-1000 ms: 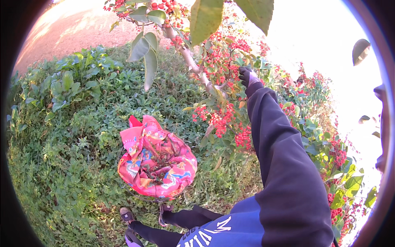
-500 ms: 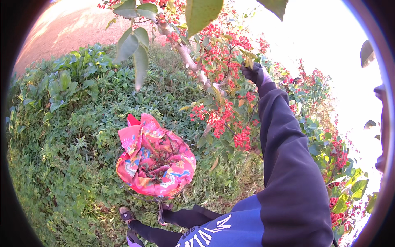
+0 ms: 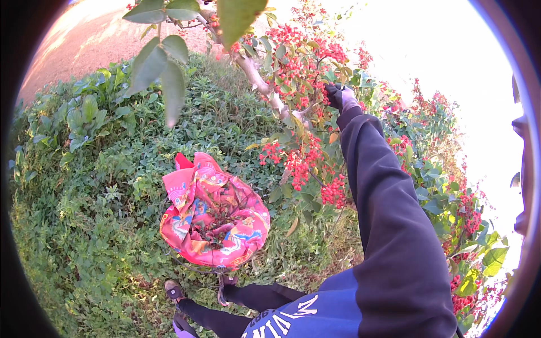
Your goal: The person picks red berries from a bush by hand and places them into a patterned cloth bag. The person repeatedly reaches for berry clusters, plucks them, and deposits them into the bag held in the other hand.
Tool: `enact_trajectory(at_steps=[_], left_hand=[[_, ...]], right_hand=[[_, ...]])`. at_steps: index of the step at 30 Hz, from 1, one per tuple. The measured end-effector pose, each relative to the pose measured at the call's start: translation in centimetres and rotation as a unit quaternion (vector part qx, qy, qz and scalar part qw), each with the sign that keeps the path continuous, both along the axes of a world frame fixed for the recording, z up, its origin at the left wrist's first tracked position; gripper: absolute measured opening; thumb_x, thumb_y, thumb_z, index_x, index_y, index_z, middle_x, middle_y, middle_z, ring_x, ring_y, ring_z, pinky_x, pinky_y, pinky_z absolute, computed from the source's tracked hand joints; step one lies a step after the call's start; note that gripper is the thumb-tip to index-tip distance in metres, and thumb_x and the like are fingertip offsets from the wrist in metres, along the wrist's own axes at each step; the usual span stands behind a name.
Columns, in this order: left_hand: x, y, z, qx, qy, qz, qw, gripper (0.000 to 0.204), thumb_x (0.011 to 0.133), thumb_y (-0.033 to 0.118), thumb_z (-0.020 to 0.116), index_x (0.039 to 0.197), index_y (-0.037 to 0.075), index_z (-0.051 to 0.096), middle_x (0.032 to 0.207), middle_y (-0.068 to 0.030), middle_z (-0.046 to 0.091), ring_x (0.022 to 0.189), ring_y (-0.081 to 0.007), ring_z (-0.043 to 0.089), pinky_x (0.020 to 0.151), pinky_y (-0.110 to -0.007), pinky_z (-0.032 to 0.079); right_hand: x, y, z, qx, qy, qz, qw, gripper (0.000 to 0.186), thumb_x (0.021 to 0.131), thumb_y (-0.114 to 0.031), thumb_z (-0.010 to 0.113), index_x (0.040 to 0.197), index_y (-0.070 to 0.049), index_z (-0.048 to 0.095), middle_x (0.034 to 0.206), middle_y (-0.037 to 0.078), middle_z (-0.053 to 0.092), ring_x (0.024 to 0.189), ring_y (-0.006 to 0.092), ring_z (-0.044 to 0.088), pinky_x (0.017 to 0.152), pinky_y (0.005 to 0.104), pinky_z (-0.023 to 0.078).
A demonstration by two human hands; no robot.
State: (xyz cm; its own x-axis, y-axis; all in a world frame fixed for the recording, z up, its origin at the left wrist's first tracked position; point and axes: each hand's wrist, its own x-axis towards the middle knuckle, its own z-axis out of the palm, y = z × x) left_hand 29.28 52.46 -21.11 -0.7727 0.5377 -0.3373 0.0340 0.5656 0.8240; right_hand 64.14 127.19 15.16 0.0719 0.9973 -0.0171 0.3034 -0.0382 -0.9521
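My right hand (image 3: 341, 98), in a dark glove with a pale lilac back, reaches up into a branch heavy with red berry clusters (image 3: 304, 66). Its fingers are bent and closed among the leaves and berries; what they pinch is hidden. A dark sleeve (image 3: 389, 191) runs down from it along the right side of the view. Below the hand hang more bunches of red berries (image 3: 333, 191). My left hand does not show.
A basket lined with pink patterned cloth (image 3: 248, 225) stands on weedy ground, holding dark reddish picked bits. My shoes (image 3: 173, 289) are just below it. A thick bare branch (image 3: 256, 81) crosses the top, with large leaves (image 3: 155, 65) hanging close. Bare pinkish earth (image 3: 84, 45) lies beyond.
My right hand has shifted slightly left, deeper among the berry clusters, its fingers now partly behind foliage. The near leaves at the top sit farther left in view. The basket looks unchanged.
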Motion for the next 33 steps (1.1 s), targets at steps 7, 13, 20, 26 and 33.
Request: enact_trajectory(at_steps=[7, 13, 20, 26, 33], left_hand=[[0.0, -0.3, -5.9, 0.087, -0.156, 0.139, 0.974, 0.046, 0.095, 0.038, 0.047, 0.116, -0.002, 0.054, 0.103, -0.0113, 0.061, 0.092, -0.0184, 0.058, 0.082, -0.03, 0.046], [0.1, -0.3, -6.3, 0.093, -0.163, 0.11, 0.976, 0.046, 0.095, 0.038, 0.047, 0.116, -0.002, 0.054, 0.103, -0.0112, 0.061, 0.092, -0.018, 0.058, 0.082, -0.03, 0.046], [-0.3, 0.4, -6.4, 0.098, -0.171, 0.094, 0.976, 0.045, 0.095, 0.038, 0.047, 0.116, -0.002, 0.054, 0.103, -0.0111, 0.061, 0.092, -0.0175, 0.058, 0.081, -0.029, 0.046], [0.9, 2.5, -1.7, 0.131, -0.165, 0.185, 0.96, 0.041, 0.095, 0.035, 0.047, 0.111, -0.002, 0.055, 0.1, -0.0093, 0.061, 0.088, -0.0153, 0.057, 0.08, -0.028, 0.046], [1.7, 3.1, 1.8, 0.011, -0.182, 0.114, 0.977, 0.042, 0.095, 0.031, 0.048, 0.12, -0.003, 0.05, 0.112, -0.0151, 0.058, 0.098, -0.021, 0.056, 0.086, -0.032, 0.045]], right_hand=[[0.3, -2.1, 3.2, 0.108, -0.343, 0.036, 0.932, 0.021, 0.086, -0.024, 0.063, 0.087, -0.003, 0.066, 0.07, 0.005, 0.065, 0.064, 0.016, 0.063, 0.058, 0.0262, 0.047], [0.7, -5.5, 3.3, 0.102, -0.056, 0.055, 0.992, 0.031, 0.085, -0.035, 0.063, 0.096, -0.007, 0.064, 0.079, 0.004, 0.066, 0.064, 0.0118, 0.059, 0.056, 0.0259, 0.046], [-0.7, -3.6, -1.4, 0.035, -0.249, -0.025, 0.968, 0.045, 0.073, -0.043, 0.076, 0.09, -0.003, 0.064, 0.071, 0.005, 0.064, 0.056, 0.0127, 0.054, 0.055, 0.0317, 0.047], [1.0, -4.5, 0.4, 0.1, 0.039, 0.01, 0.994, 0.024, 0.089, -0.021, 0.053, 0.103, -0.003, 0.06, 0.083, 0.007, 0.065, 0.065, 0.0168, 0.062, 0.062, 0.0255, 0.044], [-0.6, -3.2, -1.0, 0.062, -0.265, -0.072, 0.96, 0.034, 0.081, -0.037, 0.069, 0.083, -0.004, 0.065, 0.075, 0.008, 0.065, 0.057, 0.0137, 0.057, 0.054, 0.0285, 0.045]])
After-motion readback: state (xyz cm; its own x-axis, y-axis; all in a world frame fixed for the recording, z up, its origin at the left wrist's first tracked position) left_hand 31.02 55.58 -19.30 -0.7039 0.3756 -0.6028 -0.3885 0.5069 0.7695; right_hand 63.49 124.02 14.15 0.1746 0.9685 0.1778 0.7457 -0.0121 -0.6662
